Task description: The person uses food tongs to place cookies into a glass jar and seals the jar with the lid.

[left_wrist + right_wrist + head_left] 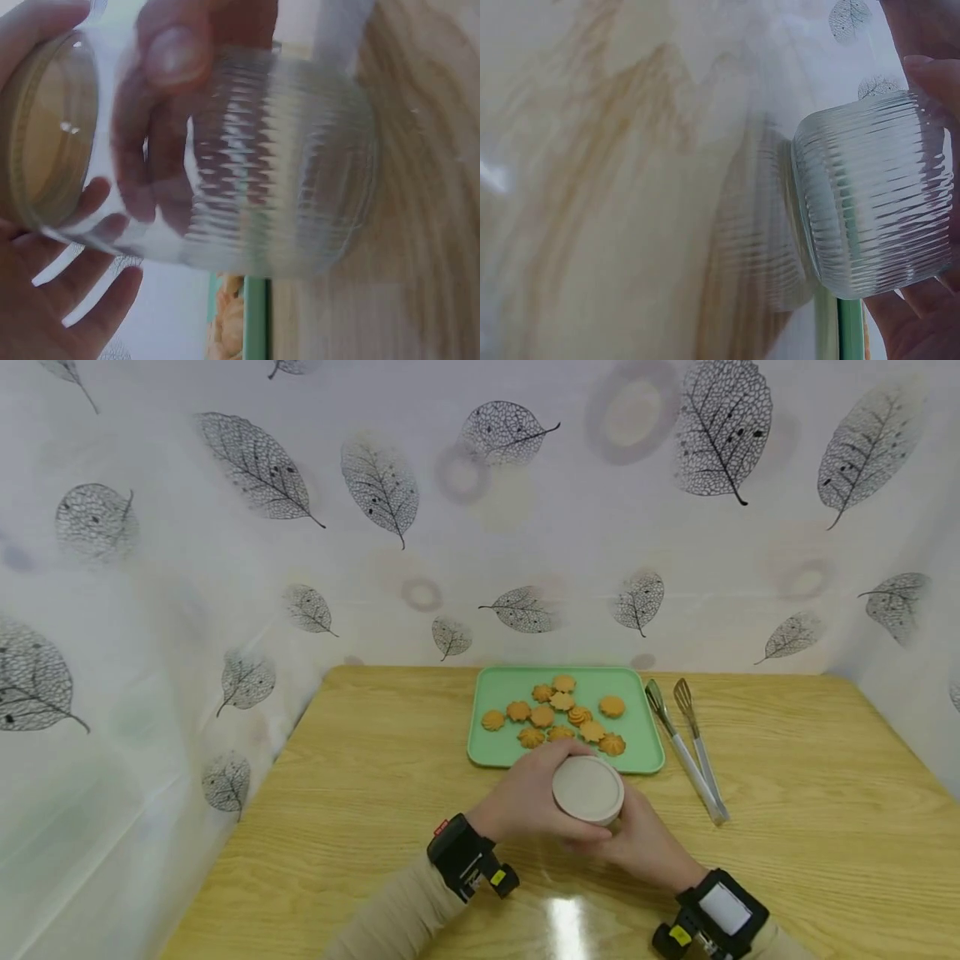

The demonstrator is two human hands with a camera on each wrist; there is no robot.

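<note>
Table [360, 777], wood-grain, carries one green tray [642, 745] at its far edge and one pair of metal tongs [692, 770] right of it. Glass jar [877, 195], ×1: clear, ribbed wall, lid end up, on the near side of the tray; base contact with table cannot be told. Forearms converge on it. Right hand [643, 842] grasps its body, fingers wrapped round. Left hand [532, 797] grips the pale round lid [588, 789], thumb nearside, fingers beyond. Cookies [612, 706] on tray: twelve visible, golden-brown, several scalloped.
</note>
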